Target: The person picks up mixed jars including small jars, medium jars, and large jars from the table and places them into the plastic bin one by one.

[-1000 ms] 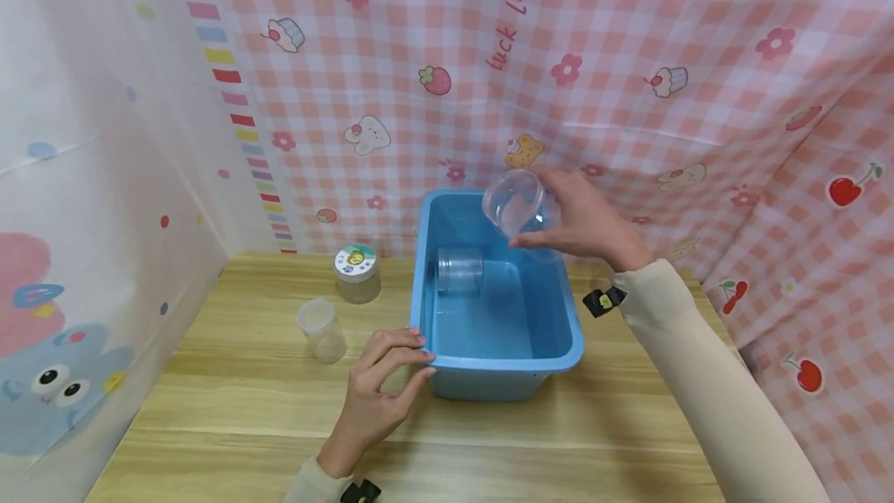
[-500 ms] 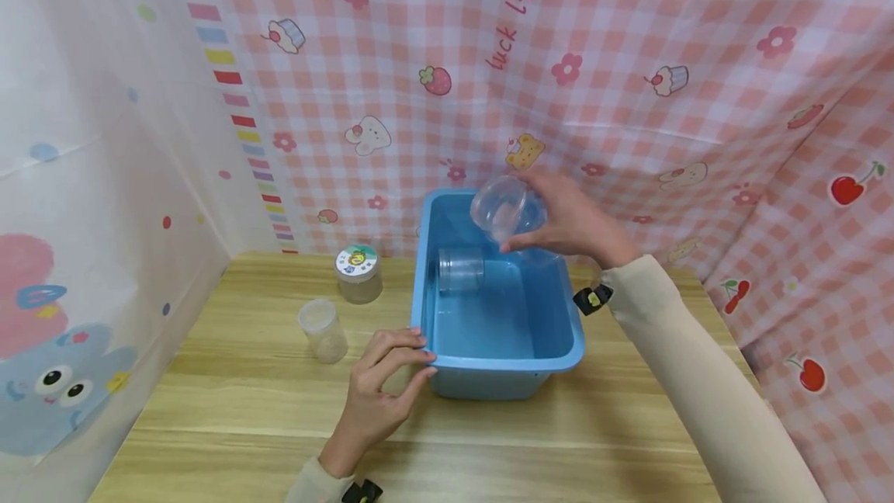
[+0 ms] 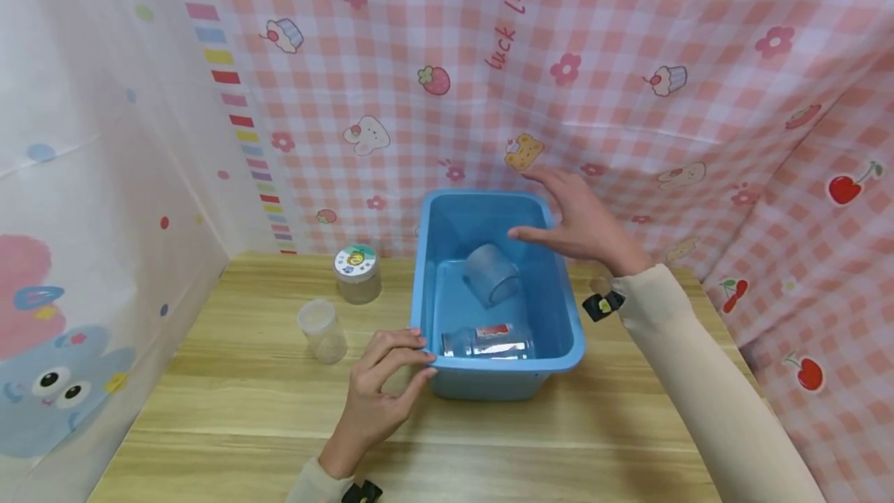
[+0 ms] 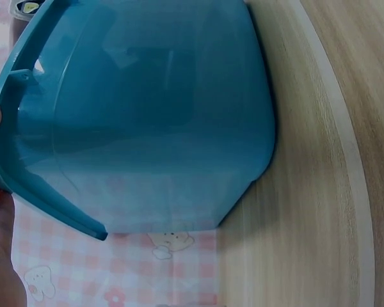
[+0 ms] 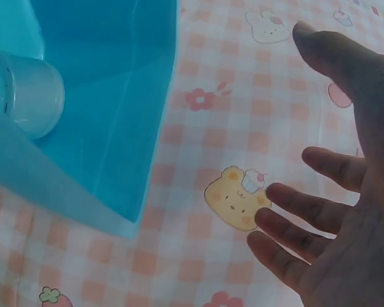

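Observation:
A blue plastic tub (image 3: 574, 332) stands on the table. Inside it, one clear plastic jar (image 3: 492, 274) lies tilted towards the middle, and another clear jar with a red label (image 3: 489, 341) lies on its side by the near wall. My left hand (image 3: 380, 386) holds the tub's near left corner, its fingertips on the rim (image 4: 0, 144). Above the tub's far right side, my right hand (image 3: 587, 223) has its fingers spread and holds nothing. The right wrist view also shows that open hand (image 5: 345, 211), apart from the tub.
Left of the tub stand a jar with a printed lid (image 3: 358, 274) and a clear, cup-like container (image 3: 323, 331). A pink checked cloth (image 3: 391, 45) hangs right behind the table (image 3: 279, 425), with a white cloth (image 3: 105, 138) at the left.
My right hand has let go of the clear jar, which is now in the tub. The jars inside lie differently than before. My left hand has stayed on the rim.

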Available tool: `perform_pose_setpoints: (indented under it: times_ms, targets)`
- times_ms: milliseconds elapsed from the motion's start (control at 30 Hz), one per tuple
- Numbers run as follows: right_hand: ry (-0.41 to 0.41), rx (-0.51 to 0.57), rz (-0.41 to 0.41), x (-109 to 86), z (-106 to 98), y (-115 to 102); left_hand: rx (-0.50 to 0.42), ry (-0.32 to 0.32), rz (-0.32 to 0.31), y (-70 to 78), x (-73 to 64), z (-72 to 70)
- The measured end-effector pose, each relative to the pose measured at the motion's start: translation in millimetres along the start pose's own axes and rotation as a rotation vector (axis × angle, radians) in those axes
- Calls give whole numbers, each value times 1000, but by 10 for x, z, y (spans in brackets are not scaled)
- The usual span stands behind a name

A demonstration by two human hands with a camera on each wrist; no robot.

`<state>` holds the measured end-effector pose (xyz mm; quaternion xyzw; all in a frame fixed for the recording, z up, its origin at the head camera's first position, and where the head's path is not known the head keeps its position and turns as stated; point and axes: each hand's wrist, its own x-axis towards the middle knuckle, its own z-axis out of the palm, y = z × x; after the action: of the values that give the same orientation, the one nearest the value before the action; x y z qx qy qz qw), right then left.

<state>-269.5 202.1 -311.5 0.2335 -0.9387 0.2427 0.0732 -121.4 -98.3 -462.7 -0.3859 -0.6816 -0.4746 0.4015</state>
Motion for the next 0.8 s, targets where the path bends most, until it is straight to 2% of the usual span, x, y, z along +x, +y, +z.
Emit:
perform_pose_setpoints:
  times_ms: [400,633,800]
  targets:
    - [75,-17,1,-170,68,179,19,-19,-32,-66,-92,-2]
    - [93,21,68,-267,115,288,16,-11,-18,-67,-93,2]
    - [141,39,78,-312,131,379,10,-2,-7,-59,-74,9]
